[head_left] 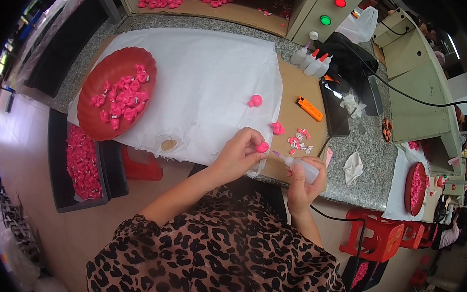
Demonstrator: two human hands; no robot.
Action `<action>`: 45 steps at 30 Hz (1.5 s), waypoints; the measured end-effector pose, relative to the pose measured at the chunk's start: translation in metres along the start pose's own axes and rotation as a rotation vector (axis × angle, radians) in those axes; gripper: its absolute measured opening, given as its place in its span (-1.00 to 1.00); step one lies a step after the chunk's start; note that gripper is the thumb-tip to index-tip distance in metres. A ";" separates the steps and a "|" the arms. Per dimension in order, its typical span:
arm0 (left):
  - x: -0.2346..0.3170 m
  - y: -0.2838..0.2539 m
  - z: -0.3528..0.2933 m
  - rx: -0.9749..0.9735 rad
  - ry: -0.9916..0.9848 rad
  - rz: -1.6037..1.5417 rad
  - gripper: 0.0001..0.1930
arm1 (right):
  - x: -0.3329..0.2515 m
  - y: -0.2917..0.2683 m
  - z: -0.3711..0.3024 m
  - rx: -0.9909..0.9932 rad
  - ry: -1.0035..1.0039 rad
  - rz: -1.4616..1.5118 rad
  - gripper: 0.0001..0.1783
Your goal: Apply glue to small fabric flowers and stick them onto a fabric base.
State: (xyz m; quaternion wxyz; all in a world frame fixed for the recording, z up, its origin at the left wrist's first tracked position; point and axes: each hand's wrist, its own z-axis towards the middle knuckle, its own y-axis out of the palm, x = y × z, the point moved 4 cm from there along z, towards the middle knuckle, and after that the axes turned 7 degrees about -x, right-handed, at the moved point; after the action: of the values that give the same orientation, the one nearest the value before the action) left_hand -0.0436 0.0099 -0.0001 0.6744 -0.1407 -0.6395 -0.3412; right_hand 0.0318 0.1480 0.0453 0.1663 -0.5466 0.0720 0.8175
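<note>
Clock directions taken from the held piece, 12 toward the bench's far side. A small pink piece [262,147] is pinched between thumb and fingers of the left hand [239,156], near the bench's near edge. A translucent squeeze bottle [308,171] is gripped in the right hand [302,194] at 4 o'clock, its purple nozzle [281,155] aimed at the piece; whether contact is made can't be told. Grip on both hands is narrow. One loose pink part [277,128] is seen just beside at 1 to 2, another [254,101] at 12 on the white sheet [211,76]. Small pink and white bits [299,141] are scattered on brown board at 3. An orange object [310,108], kind unclear, is laid at 2; small white bottles [312,63] are lined up at 1. A red scalloped plate [91,113] is placed at 10, partly filled with pink pieces [126,102]. At 9, below bench level, a black crate [64,187] is loaded with more pink pieces [83,166].
</note>
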 end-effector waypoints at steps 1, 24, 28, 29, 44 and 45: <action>0.000 0.000 0.000 0.001 -0.014 0.008 -0.76 | 0.001 0.000 0.000 0.002 0.008 0.001 -0.82; 0.003 0.002 -0.001 -0.055 -0.033 0.012 -0.78 | 0.040 -0.040 0.005 0.002 0.539 0.996 -0.57; 0.006 0.001 -0.003 -0.049 -0.040 0.020 -0.78 | 0.036 -0.052 0.004 -0.019 0.582 0.852 -0.65; 0.006 0.002 -0.003 -0.038 -0.078 0.006 -0.78 | 0.034 -0.055 0.004 -0.019 0.585 0.807 -0.67; 0.009 0.012 -0.006 -0.073 -0.167 -0.377 -0.88 | 0.015 -0.019 0.027 -0.035 0.543 -0.666 -0.68; 0.009 0.011 -0.007 -0.070 -0.168 -0.376 -0.88 | 0.015 -0.018 0.028 -0.038 0.544 -0.664 -0.68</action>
State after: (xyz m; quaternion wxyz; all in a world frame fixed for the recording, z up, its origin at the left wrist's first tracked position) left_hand -0.0315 0.0106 0.0100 0.5376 -0.0702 -0.6963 -0.4703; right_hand 0.0086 0.1756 0.0434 0.3854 -0.7386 -0.0818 0.5470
